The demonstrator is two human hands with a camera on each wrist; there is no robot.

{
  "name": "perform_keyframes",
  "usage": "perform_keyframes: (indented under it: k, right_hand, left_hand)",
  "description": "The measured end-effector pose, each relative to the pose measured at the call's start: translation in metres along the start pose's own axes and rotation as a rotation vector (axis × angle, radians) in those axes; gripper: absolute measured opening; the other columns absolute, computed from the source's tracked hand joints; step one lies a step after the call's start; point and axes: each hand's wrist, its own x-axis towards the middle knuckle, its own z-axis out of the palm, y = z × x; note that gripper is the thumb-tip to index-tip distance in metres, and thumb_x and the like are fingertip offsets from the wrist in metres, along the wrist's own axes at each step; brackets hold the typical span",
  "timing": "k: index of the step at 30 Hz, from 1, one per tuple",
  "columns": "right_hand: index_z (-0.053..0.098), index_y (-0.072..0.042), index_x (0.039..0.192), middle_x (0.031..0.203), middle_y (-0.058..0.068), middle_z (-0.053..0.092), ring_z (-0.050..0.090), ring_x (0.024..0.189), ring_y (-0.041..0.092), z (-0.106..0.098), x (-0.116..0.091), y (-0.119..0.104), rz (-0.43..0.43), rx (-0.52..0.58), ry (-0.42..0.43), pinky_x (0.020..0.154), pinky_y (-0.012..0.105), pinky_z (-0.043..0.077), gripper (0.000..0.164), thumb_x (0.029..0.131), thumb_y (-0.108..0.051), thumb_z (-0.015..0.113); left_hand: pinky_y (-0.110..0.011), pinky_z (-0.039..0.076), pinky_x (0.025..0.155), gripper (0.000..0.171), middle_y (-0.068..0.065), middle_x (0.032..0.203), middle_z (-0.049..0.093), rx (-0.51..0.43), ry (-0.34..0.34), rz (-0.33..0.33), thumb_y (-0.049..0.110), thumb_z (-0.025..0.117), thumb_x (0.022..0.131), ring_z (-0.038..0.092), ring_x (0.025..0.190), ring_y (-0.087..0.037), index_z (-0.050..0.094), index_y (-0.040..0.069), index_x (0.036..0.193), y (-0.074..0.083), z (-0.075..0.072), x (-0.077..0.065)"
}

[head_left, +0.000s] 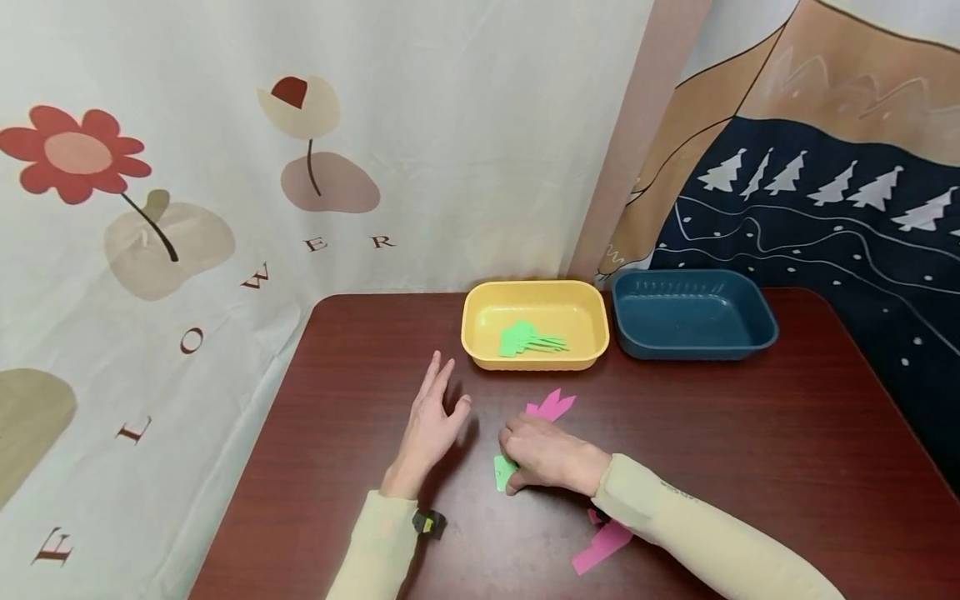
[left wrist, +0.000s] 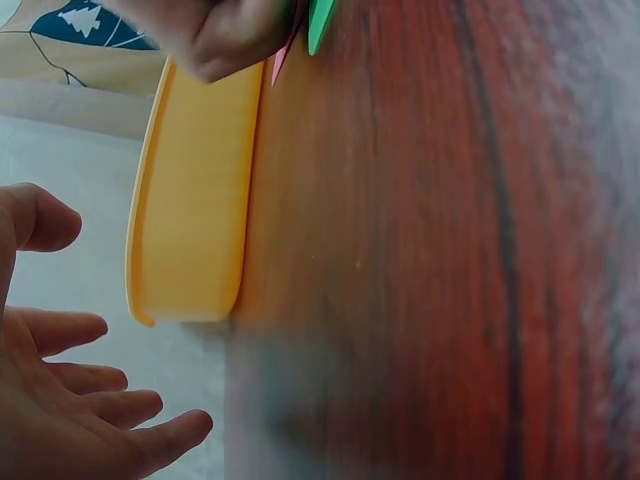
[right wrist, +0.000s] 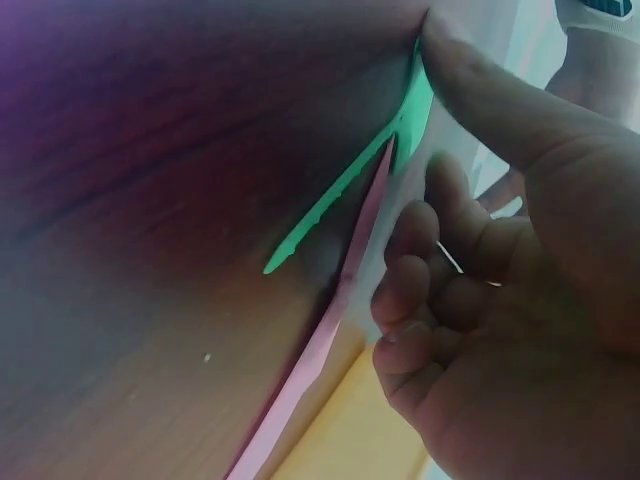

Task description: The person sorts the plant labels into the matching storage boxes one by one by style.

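Over the table's middle, my right hand [head_left: 546, 450] has its fingers curled and its thumb at the edge of a green paper cutout [head_left: 501, 474]. In the right wrist view that cutout [right wrist: 335, 208] lifts from the table by the thumb tip, partly over a pink paper cutout [right wrist: 312, 360]. The pointed end of the pink cutout [head_left: 553, 406] shows just beyond my knuckles; the rest is hidden. My left hand [head_left: 431, 423] hovers to the left, fingers spread and holding nothing, as the left wrist view also shows.
At the back stands a yellow tray [head_left: 480, 287] with several green cutouts [head_left: 525, 339] inside. Beside it on the right is a dark blue tray [head_left: 697, 346]. Another pink cutout [head_left: 602, 547] lies partly under my right sleeve. A curtain [head_left: 465, 150] hangs behind the table.
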Motion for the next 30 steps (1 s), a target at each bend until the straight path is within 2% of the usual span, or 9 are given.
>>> perform_keyframes:
  k: [5,8,10,12,14,17,20,24,30]
  right_hand:
    - [0.055,-0.018,0.079,0.077,-0.008,0.048,0.049,0.078,0.013,0.002,-0.004,0.005,0.042,0.029,0.045,0.079,0.029,0.047,0.05,0.069,-0.048,0.094]
    - [0.053,-0.02,0.078,0.077,-0.008,0.045,0.052,0.078,0.013,0.003,-0.007,0.007,0.069,0.037,0.058,0.094,0.032,0.05,0.051,0.068,-0.047,0.095]
    - [0.052,-0.02,0.076,0.078,-0.008,0.045,0.053,0.079,0.014,0.003,-0.008,0.007,0.069,0.02,0.068,0.104,0.036,0.047,0.051,0.068,-0.047,0.095]
    - [0.054,-0.02,0.075,0.078,-0.007,0.046,0.054,0.079,0.014,0.004,-0.008,0.007,0.051,-0.009,0.084,0.101,0.035,0.049,0.05,0.068,-0.048,0.094]
    - [0.056,-0.02,0.075,0.077,-0.007,0.048,0.051,0.076,0.014,0.004,-0.008,0.006,0.037,-0.034,0.092,0.088,0.032,0.051,0.048,0.068,-0.048,0.094]
    - [0.062,-0.016,0.078,0.077,-0.005,0.052,0.051,0.075,0.014,0.004,-0.007,0.003,0.029,-0.091,0.09,0.073,0.031,0.047,0.046,0.069,-0.049,0.093]
    - [0.069,-0.013,0.082,0.077,-0.003,0.058,0.054,0.075,0.016,0.002,-0.006,0.0,0.005,-0.17,0.087,0.075,0.031,0.047,0.046,0.07,-0.051,0.091]
    - [0.074,-0.011,0.084,0.074,-0.001,0.063,0.057,0.072,0.016,0.0,-0.006,-0.005,-0.046,-0.262,0.123,0.078,0.03,0.046,0.046,0.071,-0.052,0.091]
    - [0.076,-0.014,0.079,0.071,-0.002,0.064,0.058,0.07,0.016,-0.002,-0.004,-0.01,-0.067,-0.288,0.114,0.075,0.03,0.045,0.036,0.072,-0.045,0.092]
  left_hand:
    - [-0.055,0.033,0.117,0.067,-0.008,0.171,0.023,-0.013,0.005,-0.003,0.022,0.065,0.096,0.032,0.152,-0.033,0.044,0.005,0.157,0.001,-0.001,0.0]
    - [-0.054,0.033,0.118,0.066,-0.005,0.171,0.022,-0.018,0.006,-0.009,0.022,0.065,0.097,0.033,0.152,-0.031,0.044,0.006,0.157,0.001,-0.002,-0.001]
    - [-0.054,0.033,0.118,0.067,-0.006,0.171,0.022,-0.013,0.003,-0.005,0.022,0.065,0.097,0.032,0.152,-0.032,0.044,0.005,0.157,0.0,-0.002,-0.001]
    - [-0.054,0.033,0.118,0.067,-0.008,0.171,0.023,-0.011,0.003,-0.001,0.022,0.065,0.096,0.033,0.152,-0.032,0.044,0.005,0.157,0.0,-0.002,-0.001]
    - [-0.054,0.033,0.117,0.067,-0.01,0.171,0.023,-0.008,0.003,0.0,0.022,0.065,0.096,0.033,0.152,-0.032,0.044,0.004,0.157,-0.001,-0.001,-0.002]
    - [-0.054,0.033,0.117,0.067,-0.011,0.17,0.024,-0.007,0.007,-0.003,0.023,0.065,0.096,0.033,0.152,-0.032,0.045,0.004,0.156,-0.001,-0.001,-0.002]
    - [-0.054,0.033,0.117,0.067,-0.01,0.171,0.024,-0.002,0.009,-0.009,0.023,0.065,0.096,0.033,0.152,-0.032,0.045,0.004,0.156,-0.001,-0.001,-0.002]
    - [-0.055,0.034,0.117,0.067,-0.008,0.171,0.023,0.003,0.007,-0.012,0.024,0.065,0.096,0.034,0.151,-0.033,0.045,0.004,0.157,-0.002,-0.001,-0.003]
    - [-0.055,0.033,0.117,0.067,-0.008,0.171,0.022,-0.006,0.005,-0.011,0.024,0.065,0.096,0.033,0.151,-0.034,0.045,0.004,0.156,-0.001,-0.001,-0.003]
